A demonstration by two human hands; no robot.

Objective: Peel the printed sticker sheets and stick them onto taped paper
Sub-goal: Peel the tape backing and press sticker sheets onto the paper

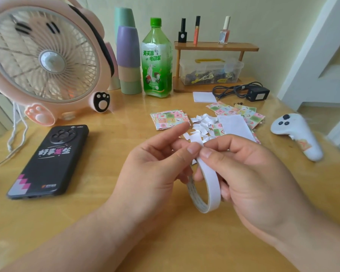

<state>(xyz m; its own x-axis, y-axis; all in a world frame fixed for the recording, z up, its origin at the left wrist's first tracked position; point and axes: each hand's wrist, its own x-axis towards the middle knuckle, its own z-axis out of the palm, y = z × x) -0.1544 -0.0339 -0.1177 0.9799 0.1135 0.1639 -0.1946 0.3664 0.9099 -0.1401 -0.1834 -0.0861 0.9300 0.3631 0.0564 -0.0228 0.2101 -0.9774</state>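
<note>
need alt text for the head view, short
The left hand and right hand pinch the top of a white tape roll above a wooden table. Behind it lie printed sticker sheets and white paper scraps, with a black phone and pink fan at left.

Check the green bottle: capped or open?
Capped. The green bottle stands upright with its green cap seated on the neck.

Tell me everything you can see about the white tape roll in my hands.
The tape roll is a thin white ring, seemingly paper-backed tape with little left on it. Its inner face shows fine ridged lines. It is held on edge above the wooden table. The right hand curls around its right side with the thumb pressing on top. The left hand pinches the loose white end at the top, where both thumbs meet.
</note>
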